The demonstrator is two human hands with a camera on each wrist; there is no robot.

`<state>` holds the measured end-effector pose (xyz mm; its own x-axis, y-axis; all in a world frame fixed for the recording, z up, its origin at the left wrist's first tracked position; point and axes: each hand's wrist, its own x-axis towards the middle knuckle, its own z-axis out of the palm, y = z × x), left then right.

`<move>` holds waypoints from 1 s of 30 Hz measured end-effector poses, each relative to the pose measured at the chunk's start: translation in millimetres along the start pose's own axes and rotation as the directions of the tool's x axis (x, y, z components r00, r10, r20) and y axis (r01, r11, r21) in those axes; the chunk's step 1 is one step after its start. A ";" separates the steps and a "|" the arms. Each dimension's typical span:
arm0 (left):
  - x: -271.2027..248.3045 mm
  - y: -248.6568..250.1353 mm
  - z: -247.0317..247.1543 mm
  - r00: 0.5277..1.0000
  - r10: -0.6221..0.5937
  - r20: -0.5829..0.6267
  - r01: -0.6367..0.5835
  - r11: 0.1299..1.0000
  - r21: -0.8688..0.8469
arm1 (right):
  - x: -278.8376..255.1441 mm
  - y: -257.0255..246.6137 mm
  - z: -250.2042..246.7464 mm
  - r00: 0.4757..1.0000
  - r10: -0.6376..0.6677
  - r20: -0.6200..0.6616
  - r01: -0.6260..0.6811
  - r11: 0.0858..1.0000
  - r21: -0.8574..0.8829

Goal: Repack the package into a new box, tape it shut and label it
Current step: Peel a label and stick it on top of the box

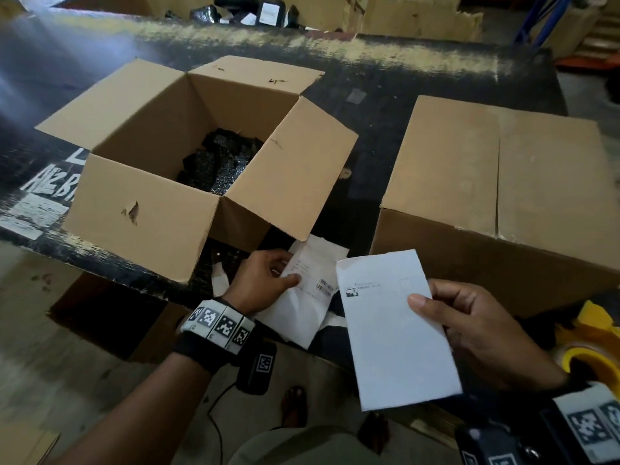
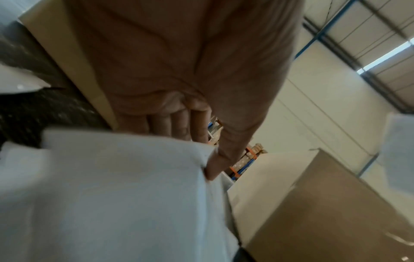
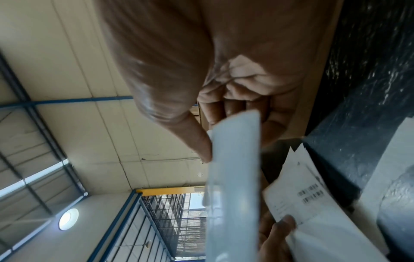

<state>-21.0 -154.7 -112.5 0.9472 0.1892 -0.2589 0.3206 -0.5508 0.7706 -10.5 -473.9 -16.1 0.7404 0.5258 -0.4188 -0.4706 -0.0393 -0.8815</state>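
Right hand pinches a white label at 5 o'clock; left hand grips barcoded papers, print unreadable, beside the open box at 10 o'clock.

Dark scuffed worktable: open brown cardboard box left, closed brown cardboard box right, crumpled white paper sheets at near edge between them.

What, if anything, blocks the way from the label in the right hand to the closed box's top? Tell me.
Nothing visible does. The right hand pinches the label in the air just short of the closed box, whose top flaps lie bare.
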 end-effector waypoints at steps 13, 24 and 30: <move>-19.2 14.7 8.4 0.964 0.202 -0.171 -0.169 0.967 0.192 | -8.1 3.6 -0.8 0.943 -0.308 -0.129 0.264 0.924 -0.276; -66.2 130.7 9.3 0.949 0.312 0.045 -0.208 0.727 -0.654 | -16.9 -6.3 10.1 0.811 -0.557 -0.180 0.456 0.794 -0.401; -52.7 144.9 10.4 0.954 0.291 0.074 -0.157 0.694 -0.702 | -27.1 -29.0 5.7 0.757 -0.628 -0.182 0.556 0.765 -0.325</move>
<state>-24.4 -252.9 6.8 0.9970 -0.0401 -0.0660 0.0716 0.1589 0.9847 -19.6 -482.2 22.0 0.9432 0.2676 0.1968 0.2081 -0.0139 -0.9780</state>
